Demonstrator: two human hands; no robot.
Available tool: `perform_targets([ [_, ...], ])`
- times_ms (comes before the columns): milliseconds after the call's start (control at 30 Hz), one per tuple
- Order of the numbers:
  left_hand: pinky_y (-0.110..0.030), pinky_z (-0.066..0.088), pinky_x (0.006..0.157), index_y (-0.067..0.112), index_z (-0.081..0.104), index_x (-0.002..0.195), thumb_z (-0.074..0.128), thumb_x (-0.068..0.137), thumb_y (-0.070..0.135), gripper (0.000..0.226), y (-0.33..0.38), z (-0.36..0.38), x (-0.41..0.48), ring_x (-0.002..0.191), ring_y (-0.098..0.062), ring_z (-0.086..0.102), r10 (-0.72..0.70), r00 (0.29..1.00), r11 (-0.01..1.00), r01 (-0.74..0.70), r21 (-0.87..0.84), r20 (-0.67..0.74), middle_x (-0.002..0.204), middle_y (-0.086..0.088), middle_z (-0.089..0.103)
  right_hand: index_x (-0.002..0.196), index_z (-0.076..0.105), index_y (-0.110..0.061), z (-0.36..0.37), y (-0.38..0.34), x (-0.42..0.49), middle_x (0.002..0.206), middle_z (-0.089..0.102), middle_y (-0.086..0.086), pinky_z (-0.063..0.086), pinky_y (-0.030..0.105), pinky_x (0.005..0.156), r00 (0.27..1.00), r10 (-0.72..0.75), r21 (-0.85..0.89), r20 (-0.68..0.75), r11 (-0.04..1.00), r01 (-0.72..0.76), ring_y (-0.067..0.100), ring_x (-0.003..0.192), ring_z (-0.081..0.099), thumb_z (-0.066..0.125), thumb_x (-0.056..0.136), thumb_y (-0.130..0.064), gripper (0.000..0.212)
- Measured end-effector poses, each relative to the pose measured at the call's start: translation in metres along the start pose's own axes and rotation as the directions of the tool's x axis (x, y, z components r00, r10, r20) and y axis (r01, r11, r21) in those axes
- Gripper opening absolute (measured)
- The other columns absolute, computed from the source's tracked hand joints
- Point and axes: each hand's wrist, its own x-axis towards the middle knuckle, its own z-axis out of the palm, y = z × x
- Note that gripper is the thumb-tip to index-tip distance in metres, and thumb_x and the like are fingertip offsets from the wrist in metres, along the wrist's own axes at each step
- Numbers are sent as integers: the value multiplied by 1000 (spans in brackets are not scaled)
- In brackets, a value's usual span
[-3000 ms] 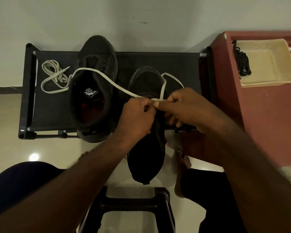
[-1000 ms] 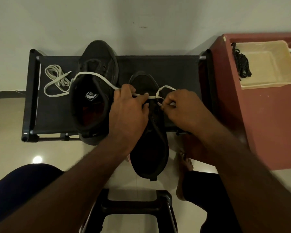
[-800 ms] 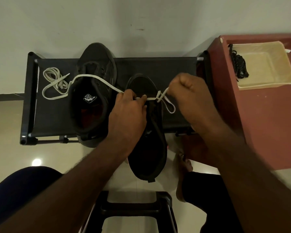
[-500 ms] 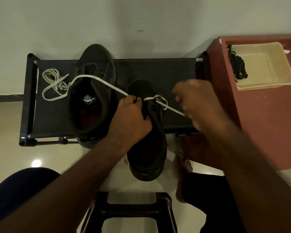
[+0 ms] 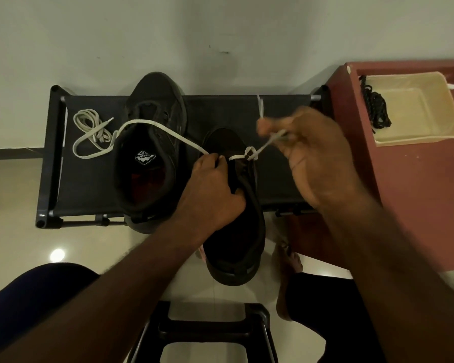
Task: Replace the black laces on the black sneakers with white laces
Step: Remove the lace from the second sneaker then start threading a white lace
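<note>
Two black sneakers are in view. One sneaker (image 5: 150,158) stands on the black rack (image 5: 278,121), its opening toward me. The other sneaker (image 5: 236,231) hangs partly over the rack's front edge, and my left hand (image 5: 210,189) grips its upper while pinching a white lace (image 5: 163,129). That lace runs left over the first sneaker to the rack. A small knot (image 5: 250,153) sits in the lace just right of my left fingers. My right hand (image 5: 309,150) pinches the lace's short end and holds it taut, up and to the right.
A second white lace (image 5: 92,124) lies coiled at the rack's left end. A cream tray (image 5: 419,108) on the red-brown cabinet (image 5: 417,192) at the right holds black laces (image 5: 375,108). A black stool (image 5: 210,331) stands below, between my knees, with my bare foot (image 5: 286,279) on the floor.
My right hand has pulled the lace end up and to the right, drawing the loose loop into a small tight knot. My left hand stayed on the sneaker.
</note>
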Motion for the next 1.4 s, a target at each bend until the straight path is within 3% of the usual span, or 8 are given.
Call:
perform_targets([
  [133, -37, 23, 119, 7, 46, 140, 58, 91, 38, 59, -2, 3, 1, 145, -27, 19, 12, 1000, 1000, -12, -4, -13, 153, -12, 31, 68, 52, -11, -6, 0, 1, 53, 37, -1, 40, 29, 49, 944, 142, -60, -298, 984, -167, 12, 44, 36, 51, 94, -11, 27],
  [233, -35, 21, 118, 4, 42, 144, 57, 93, 37, 62, 0, 3, 0, 145, -27, 18, -7, 1000, 1000, 7, -4, -19, 154, -12, 29, 101, 57, -14, -11, 21, 5, 82, 55, -5, 41, 24, 59, 969, 101, -690, -225, 686, -231, 7, 70, 53, 63, 92, -26, 16],
  [400, -35, 22, 119, 0, 37, 147, 56, 92, 33, 67, 2, 3, -1, 145, -29, 19, -5, 1000, 1000, 5, 12, -26, 154, -15, 29, 97, 69, -20, -10, 40, 3, 87, 66, -8, 49, 28, 74, 971, 235, -889, 48, 453, -66, 5, 80, 61, 63, 96, -38, 19],
  [667, -35, 23, 119, 6, 31, 151, 57, 93, 36, 70, 0, 2, 0, 147, -24, 15, -8, 1000, 999, 8, 39, -5, 158, -10, 24, 56, 47, 1, -3, 9, 0, 56, 45, 18, 43, 28, 62, 995, -100, -418, -25, 905, 81, 21, 56, 43, 51, 82, -17, 32],
  [900, -36, 23, 120, 6, 33, 151, 57, 94, 37, 69, -2, 4, 0, 147, -25, 17, 3, 1000, 998, -2, 57, -6, 157, -10, 25, 57, 52, -1, -8, 14, 3, 59, 53, 23, 47, 34, 59, 993, -83, -465, -85, 885, 34, 15, 52, 44, 53, 83, -20, 32],
  [1100, -36, 24, 120, 2, 41, 145, 47, 99, 27, 53, -1, 7, 1, 144, -26, 25, 31, 997, 999, -30, 22, -68, 153, -14, 33, 97, 73, -19, -29, 29, 5, 85, 68, -5, 47, 21, 63, 971, 172, -857, -166, 461, -228, 7, 79, 64, 65, 93, -39, 22],
  [1233, -19, 24, 109, 2, 49, 140, 46, 100, 11, 41, 2, -12, -1, 134, -24, 41, 127, 963, 992, -127, 16, -236, 144, -12, 46, 136, 59, -17, -23, 27, 4, 134, 62, 3, 41, 22, 91, 987, 47, -874, -153, 461, -157, 16, 120, 59, 62, 95, -40, 47],
  [1400, -35, 25, 117, 10, 39, 148, 54, 94, 10, 56, -4, -49, 9, 137, -25, 37, 205, 956, 940, -133, 315, -210, 146, -10, 45, 108, 72, -20, -8, 30, 2, 97, 71, -11, 46, 9, 68, 998, 53, -736, -20, 675, -51, -1, 88, 66, 67, 94, -33, 21],
])
